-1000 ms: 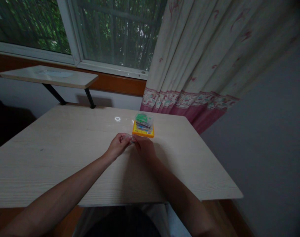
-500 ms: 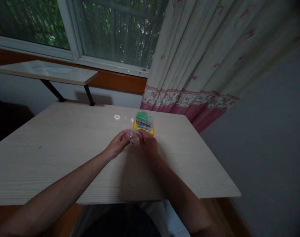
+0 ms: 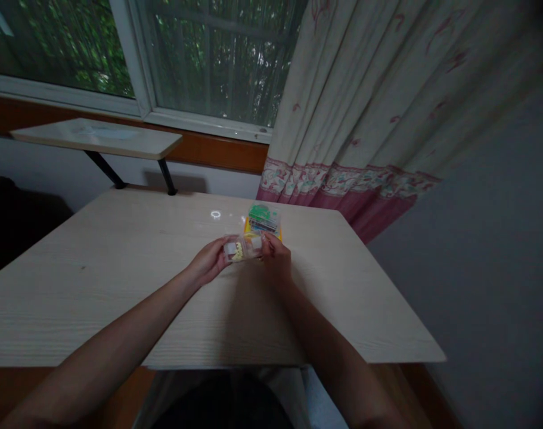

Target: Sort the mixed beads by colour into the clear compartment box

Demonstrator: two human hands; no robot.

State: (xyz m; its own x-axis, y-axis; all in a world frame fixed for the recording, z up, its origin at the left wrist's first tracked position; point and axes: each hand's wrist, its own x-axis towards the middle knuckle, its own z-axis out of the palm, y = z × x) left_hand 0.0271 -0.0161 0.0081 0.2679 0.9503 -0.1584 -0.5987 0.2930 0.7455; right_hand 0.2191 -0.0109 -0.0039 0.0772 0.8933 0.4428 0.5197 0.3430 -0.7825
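Note:
A small clear plastic box [image 3: 236, 250] is held up above the table, its hinged-looking clear lid [image 3: 254, 243] spread out to the right. Pale yellow pieces, too small to name, and a whitish patch show in the box. My left hand [image 3: 211, 260] is closed on the box's left side. With its fingers pinched at the lid's right edge, my right hand [image 3: 275, 253] holds the other side. Just beyond both hands lies a yellow tray [image 3: 247, 226] bearing a clear case with green contents [image 3: 261, 211] and several flat items that I cannot make out.
The pale wooden table [image 3: 155, 286] has a raised shelf [image 3: 119, 140] on black legs at its back left. A curtain [image 3: 343, 119] hangs behind the back right edge. A window [image 3: 208, 65] and a wall border the table.
The clear plastic box has come open: its lid now lies spread to the right and yellow pieces show. My right hand has moved slightly right. The view has shifted a little.

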